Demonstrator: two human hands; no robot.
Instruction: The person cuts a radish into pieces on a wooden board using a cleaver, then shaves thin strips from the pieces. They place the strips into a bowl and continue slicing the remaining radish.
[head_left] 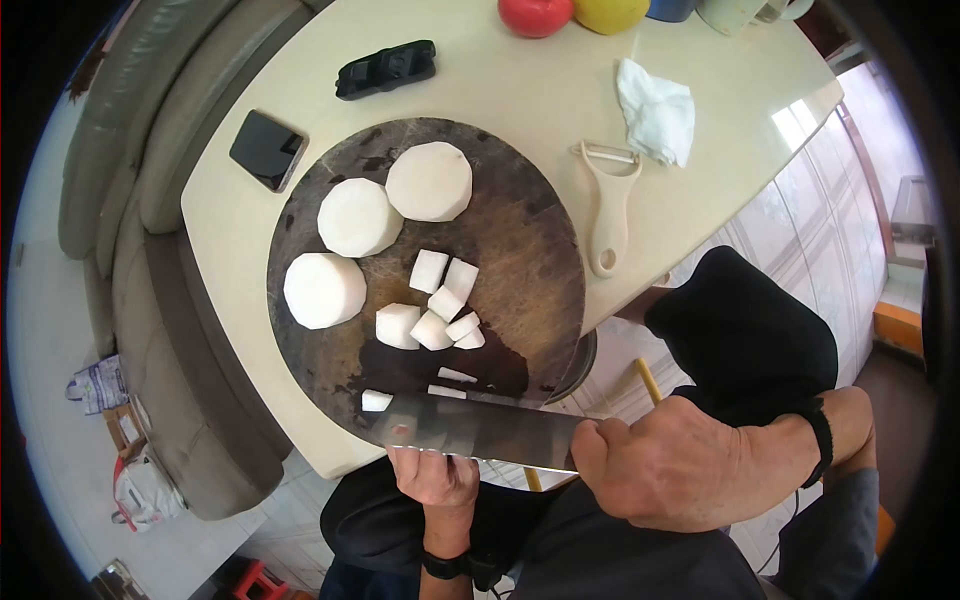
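My right hand (665,460) is closed round the handle of a cleaver (480,430), whose broad blade reaches left over the near edge of the round dark cutting board (530,230). Just below the blade's far end is my left hand (437,475); the blade covers its fingertips, so I cannot see what they hold. Three thick rounds of peeled white radish (430,181) lie at the board's upper left. Several cut radish chunks (430,330) are grouped mid-board. Thin pieces (457,375) and a small chunk (376,401) lie beside the blade.
Right of the board lies a white peeler (610,210), with a crumpled white tissue (657,110) above it. A phone (268,150) and a black object (386,69) are on the table's left. Red (535,14) and yellow (610,12) round items stand at the back. A sofa (180,350) flanks the table.
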